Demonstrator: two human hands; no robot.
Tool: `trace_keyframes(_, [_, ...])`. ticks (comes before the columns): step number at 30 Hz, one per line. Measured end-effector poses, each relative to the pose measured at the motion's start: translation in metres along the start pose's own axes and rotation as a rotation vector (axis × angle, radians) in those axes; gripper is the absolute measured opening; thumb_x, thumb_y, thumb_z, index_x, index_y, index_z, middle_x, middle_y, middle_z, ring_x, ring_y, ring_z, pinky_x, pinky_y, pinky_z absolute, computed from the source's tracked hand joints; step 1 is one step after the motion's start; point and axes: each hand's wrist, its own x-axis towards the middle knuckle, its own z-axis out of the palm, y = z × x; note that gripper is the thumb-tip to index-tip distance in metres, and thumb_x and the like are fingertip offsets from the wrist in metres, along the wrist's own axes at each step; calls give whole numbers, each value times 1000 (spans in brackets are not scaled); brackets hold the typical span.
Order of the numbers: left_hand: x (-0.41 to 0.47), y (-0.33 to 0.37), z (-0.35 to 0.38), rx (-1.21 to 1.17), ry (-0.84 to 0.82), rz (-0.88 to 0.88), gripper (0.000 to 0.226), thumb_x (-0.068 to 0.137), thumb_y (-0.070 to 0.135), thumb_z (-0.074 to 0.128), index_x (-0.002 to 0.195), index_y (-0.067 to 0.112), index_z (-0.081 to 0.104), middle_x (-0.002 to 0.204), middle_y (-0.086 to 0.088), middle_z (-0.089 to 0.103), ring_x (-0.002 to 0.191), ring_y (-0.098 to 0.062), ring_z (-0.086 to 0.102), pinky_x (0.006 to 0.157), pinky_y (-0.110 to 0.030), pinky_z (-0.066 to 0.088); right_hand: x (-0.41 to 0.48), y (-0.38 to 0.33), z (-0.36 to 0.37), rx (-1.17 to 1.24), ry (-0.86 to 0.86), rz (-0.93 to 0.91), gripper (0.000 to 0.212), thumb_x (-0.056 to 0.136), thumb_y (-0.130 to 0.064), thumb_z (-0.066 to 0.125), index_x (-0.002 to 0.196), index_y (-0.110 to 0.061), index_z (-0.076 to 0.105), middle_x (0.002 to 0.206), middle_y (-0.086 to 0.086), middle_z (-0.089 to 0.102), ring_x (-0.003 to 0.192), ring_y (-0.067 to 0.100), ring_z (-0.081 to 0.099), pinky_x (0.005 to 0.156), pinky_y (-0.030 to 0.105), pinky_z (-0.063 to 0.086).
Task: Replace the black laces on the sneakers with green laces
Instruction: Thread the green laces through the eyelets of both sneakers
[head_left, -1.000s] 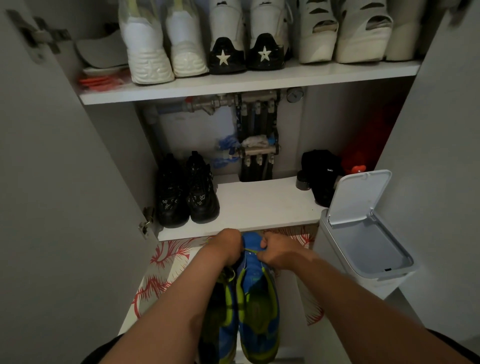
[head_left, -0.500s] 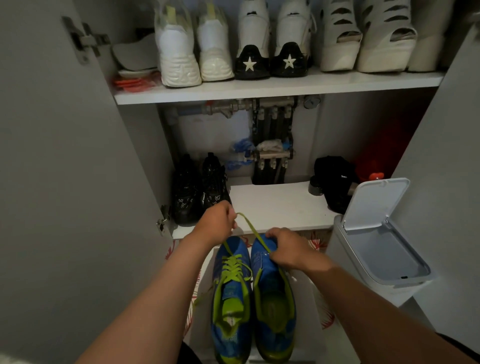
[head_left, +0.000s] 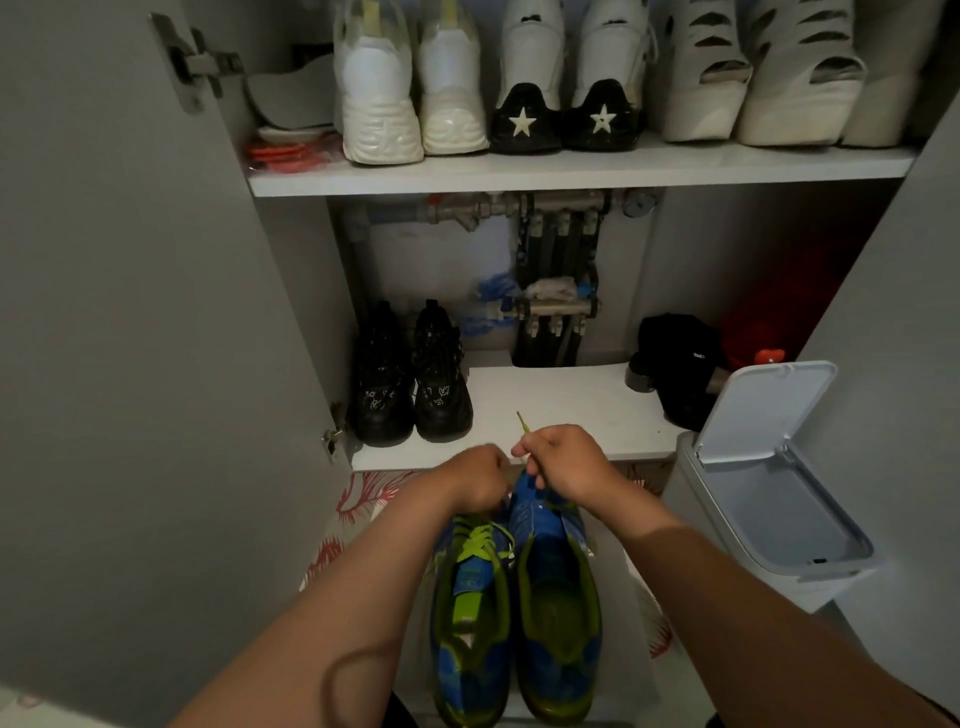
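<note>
Two blue and green sneakers stand side by side on the floor in front of me. The left sneaker (head_left: 470, 613) carries a green lace through its eyelets. The right sneaker (head_left: 556, 608) shows no lacing over its tongue. My right hand (head_left: 563, 460) pinches a green lace (head_left: 522, 425) at that shoe's toe end, and the lace tip sticks up above my fingers. My left hand (head_left: 478, 480) is curled at the same spot, blurred; what it holds is hidden.
An open shoe cupboard faces me. A lower shelf (head_left: 550, 410) holds black boots (head_left: 410, 379) and a black bag (head_left: 680, 364). An upper shelf (head_left: 571, 166) carries several white shoes. A white bin (head_left: 769, 483) with raised lid stands right. The cupboard door (head_left: 130, 312) is on the left.
My left hand dropped back from its raised pull and came down to the right shoe's toe. My right hand rose slightly and now holds the lace end upright.
</note>
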Motion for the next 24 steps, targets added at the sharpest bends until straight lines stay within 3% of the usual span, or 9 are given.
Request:
trace_keyframes(3, [1,1,12,-19,-136,-55,23,89,12,63,112,9,59,99,-14,70,83,-26,69,88,-45,58,0,-9,-8,83,17,-33,21,100,-20,56,102,-12,74,69,0,68,48,12,54,61,25,51])
trace_keyframes(6, [3,5,21,99,-150,-36,24,89,16,65,110,6,63,90,-11,70,76,-20,65,75,-33,55,-3,-14,-12,113,6,-78,21,100,-17,57,111,-11,73,72,0,71,47,13,55,59,21,51])
trace_keyframes(9, [5,8,28,139,-131,-31,31,90,17,65,120,10,61,101,-8,68,72,-14,64,66,-24,53,-8,-22,-15,163,18,-143,19,101,-15,55,108,-15,73,71,0,69,49,15,54,63,26,54])
trace_keyframes(13, [10,9,33,86,-154,-47,36,89,15,65,125,10,60,108,-13,71,85,-25,72,84,-37,60,-11,-46,-19,449,6,-177,19,102,-11,52,107,-14,71,69,5,62,48,16,46,75,43,60])
trace_keyframes(16, [11,9,35,66,-131,-41,30,90,20,69,117,10,62,108,-13,72,86,-27,73,81,-35,58,-12,-64,-24,603,-37,-217,21,103,-10,49,114,-10,67,71,6,59,50,15,45,73,39,61])
trace_keyframes(18, [12,8,35,31,-120,-48,33,85,27,74,113,12,62,103,-8,71,77,-21,72,75,-33,58,-13,-66,-27,651,-42,-226,21,104,-12,48,113,-14,66,74,5,60,50,14,43,63,33,58])
trace_keyframes(21, [15,6,36,105,-51,-36,41,72,39,83,101,16,66,95,-2,70,76,-14,64,72,-29,52,-7,-45,-24,425,46,-143,20,104,-18,48,108,-13,68,83,1,65,45,10,41,46,22,43])
trace_keyframes(22, [17,6,38,128,-22,-29,41,69,40,84,97,15,68,92,-1,70,77,-13,63,72,-28,51,-5,-33,-23,313,57,-106,21,103,-16,49,111,-11,68,81,1,67,46,6,46,49,21,45])
trace_keyframes(24, [17,8,40,167,13,-24,34,69,36,82,92,15,70,85,1,69,75,-11,62,66,-26,49,-1,-8,-20,132,31,-73,24,101,-11,49,118,-10,66,75,0,70,68,4,63,80,24,54])
